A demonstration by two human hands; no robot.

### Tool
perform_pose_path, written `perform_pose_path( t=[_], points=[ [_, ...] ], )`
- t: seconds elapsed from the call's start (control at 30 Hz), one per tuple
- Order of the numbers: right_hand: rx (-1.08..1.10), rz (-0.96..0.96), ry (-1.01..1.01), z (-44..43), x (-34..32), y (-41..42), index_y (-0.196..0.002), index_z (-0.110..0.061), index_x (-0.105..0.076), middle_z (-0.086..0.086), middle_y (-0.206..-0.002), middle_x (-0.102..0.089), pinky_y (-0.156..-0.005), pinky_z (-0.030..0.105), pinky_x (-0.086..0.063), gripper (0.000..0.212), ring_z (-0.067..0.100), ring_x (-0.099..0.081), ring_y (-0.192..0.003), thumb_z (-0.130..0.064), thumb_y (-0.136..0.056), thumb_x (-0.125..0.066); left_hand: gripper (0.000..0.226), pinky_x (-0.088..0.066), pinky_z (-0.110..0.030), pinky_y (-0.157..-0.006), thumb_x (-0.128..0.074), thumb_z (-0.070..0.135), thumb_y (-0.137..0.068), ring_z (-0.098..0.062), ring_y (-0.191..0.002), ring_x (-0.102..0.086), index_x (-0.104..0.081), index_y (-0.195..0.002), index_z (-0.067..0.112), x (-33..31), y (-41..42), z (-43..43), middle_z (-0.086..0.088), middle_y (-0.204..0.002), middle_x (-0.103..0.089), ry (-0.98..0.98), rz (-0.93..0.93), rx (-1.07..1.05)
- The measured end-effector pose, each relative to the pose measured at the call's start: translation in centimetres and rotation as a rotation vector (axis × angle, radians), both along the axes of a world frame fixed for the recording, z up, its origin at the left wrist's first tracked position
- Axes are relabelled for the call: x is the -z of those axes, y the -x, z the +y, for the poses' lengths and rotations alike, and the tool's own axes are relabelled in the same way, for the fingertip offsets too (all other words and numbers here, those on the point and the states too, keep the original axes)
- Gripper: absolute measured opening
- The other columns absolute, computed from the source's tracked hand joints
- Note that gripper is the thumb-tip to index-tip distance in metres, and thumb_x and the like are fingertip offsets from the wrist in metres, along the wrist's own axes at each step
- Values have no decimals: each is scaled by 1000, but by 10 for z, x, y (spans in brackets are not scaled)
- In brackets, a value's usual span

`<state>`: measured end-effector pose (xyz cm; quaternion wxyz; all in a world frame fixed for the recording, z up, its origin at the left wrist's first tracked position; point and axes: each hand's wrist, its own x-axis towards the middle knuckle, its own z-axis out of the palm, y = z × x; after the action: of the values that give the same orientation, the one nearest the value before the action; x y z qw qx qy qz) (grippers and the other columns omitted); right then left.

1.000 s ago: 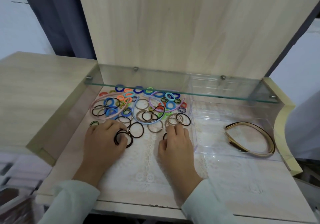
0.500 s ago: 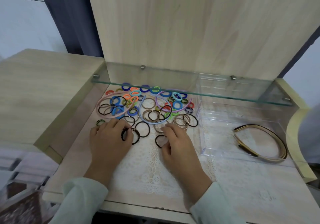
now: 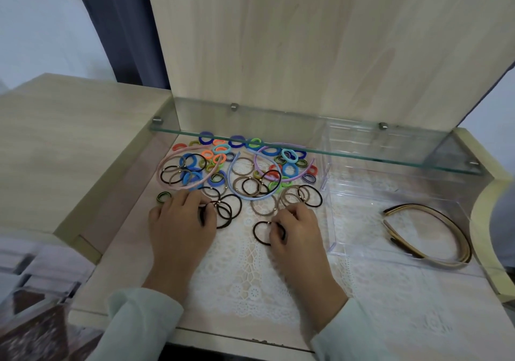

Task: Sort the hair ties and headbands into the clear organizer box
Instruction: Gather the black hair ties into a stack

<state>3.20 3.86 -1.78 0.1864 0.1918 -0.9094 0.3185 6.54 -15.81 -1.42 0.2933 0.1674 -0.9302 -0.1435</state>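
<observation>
Soft, even light fills the scene, seemingly from above; it is bright, without harsh contrast. The glass shelf [image 3: 404,150] carries a pale sheen along its front edge. Only weak, short shadows lie on the lace mat [image 3: 245,277] beneath the left hand [image 3: 181,224] and right hand [image 3: 299,232]. The centre is sharp: the black hair ties [image 3: 224,213] gripped by the left hand and the black hair tie [image 3: 255,234] pinched by the right read crisply. Wide-angle bending curves the wooden back panel [image 3: 306,40]; the bottom-left corner is smeared.
</observation>
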Motion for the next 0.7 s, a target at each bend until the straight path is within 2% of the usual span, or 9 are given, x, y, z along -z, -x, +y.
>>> perform_pose_path(
  t=[0.2,0.3,0.43,0.53,0.63,0.7],
  points=[
    [-45,24,-70,0,2,5,-84,-9,-58,3,-88,-53,-67,38,-48,4,21,-48,-82,-6,-85,-60,4,-34,-33,-74,-63,27,-90,-19,-80,-61,-61,-86,25,0,-2,-4,10,-88,-61,-158,84,40],
    [-73,-10,-4,0,-1,5,-91,-10,-57,2,-91,-53,-74,35,-45,3,20,-46,-86,-9,-92,-54,8,-42,-35,-69,-59,29,-91,-18,-78,-62,-62,-87,23,0,-1,-7,10,-89,-64,-183,137,96],
    [-81,12,99,2,-6,1,-97,-10,-58,1,-91,-55,-73,29,-42,13,18,-48,-85,-17,-96,-46,12,-46,-38,-60,-58,22,-92,-23,-74,-60,-65,-88,12,-3,-3,-4,-1,-86,-64,-24,286,207],
    [-67,19,161,4,-6,0,-97,-9,-59,2,-91,-57,-69,26,-44,13,16,-51,-82,-14,-97,-48,12,-50,-38,-63,-60,13,-94,-23,-77,-58,-66,-89,5,-8,-7,5,-6,-87,-63,65,370,327],
    [-82,-24,275,5,-8,-1,-104,-10,-61,-1,-98,-59,-76,12,-41,12,7,-52,-87,-8,-96,-53,10,-52,-35,-69,-62,10,-94,-21,-81,-60,-67,-89,3,-13,-10,10,-6,-91,-64,56,374,471],
    [-106,-26,331,5,-10,-2,-109,-10,-60,-2,-102,-60,-81,11,-42,17,6,-54,-93,-5,-95,-53,10,-53,-35,-68,-62,11,-94,-20,-81,-62,-68,-90,4,-15,-13,12,-5,-94,-65,55,353,535]
  ],
)
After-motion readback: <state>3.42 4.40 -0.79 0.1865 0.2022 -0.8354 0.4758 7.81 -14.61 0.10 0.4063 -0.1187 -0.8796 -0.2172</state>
